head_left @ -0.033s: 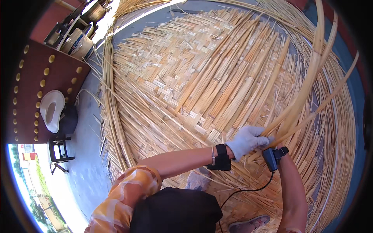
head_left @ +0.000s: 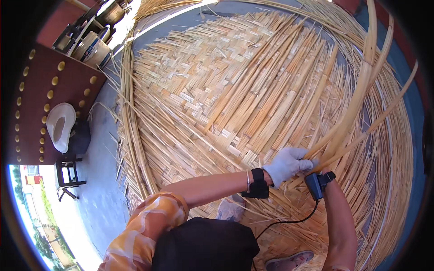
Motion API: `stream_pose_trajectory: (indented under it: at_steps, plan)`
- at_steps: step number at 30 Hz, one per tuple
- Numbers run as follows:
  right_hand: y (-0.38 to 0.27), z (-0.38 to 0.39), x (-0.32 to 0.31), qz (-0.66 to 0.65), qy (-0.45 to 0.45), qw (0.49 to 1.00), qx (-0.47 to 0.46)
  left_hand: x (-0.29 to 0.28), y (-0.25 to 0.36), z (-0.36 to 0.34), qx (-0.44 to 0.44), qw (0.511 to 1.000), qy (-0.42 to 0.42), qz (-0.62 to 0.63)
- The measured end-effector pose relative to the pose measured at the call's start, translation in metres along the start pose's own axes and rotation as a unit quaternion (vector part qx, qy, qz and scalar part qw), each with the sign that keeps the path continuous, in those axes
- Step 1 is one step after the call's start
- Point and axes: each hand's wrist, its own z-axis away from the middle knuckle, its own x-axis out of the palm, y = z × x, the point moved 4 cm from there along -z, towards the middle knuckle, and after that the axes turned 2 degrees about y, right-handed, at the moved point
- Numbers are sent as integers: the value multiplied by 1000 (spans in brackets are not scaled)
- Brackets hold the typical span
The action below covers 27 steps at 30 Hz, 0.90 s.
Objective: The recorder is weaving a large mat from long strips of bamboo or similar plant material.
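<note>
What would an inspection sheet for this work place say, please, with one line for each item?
Surface: woven mat on grey floor.
Things in hand: long strips, rising toward the upper right.
Clutter: loose strips across the mat; bucket at upper left.
Hands: left hand, gloved, grips the long strips; right hand beside it, mostly hidden.
Cables: one black cable from the box at the right wrist.
Surroundings: studded dark red door, black stool at left.

Room above woven mat (head_left: 199, 67); raised strips (head_left: 347, 124) block right.
</note>
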Motion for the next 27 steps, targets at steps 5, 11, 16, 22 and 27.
stream_pose_trajectory:
  at_steps: [5, 11, 16, 22, 27]
  plan:
    - [-10, 7, -16, 306, 73, 949, -9, -3, 0, 16, 39, 998, -12, -38]
    - [-4, 135, -85, -76, 335, 929, -139, -17, 9, 17, 57, 980, -3, -191]
    - [31, 197, -83, -400, 528, 676, -323, -51, 19, 30, 152, 935, 141, -288]
    - [-164, 169, -27, 24, 440, 817, -372, -50, 56, 40, 190, 915, 116, -337]
    - [-350, 236, 62, -96, 64, 808, -578, 26, 137, 62, 377, 864, 116, -313]
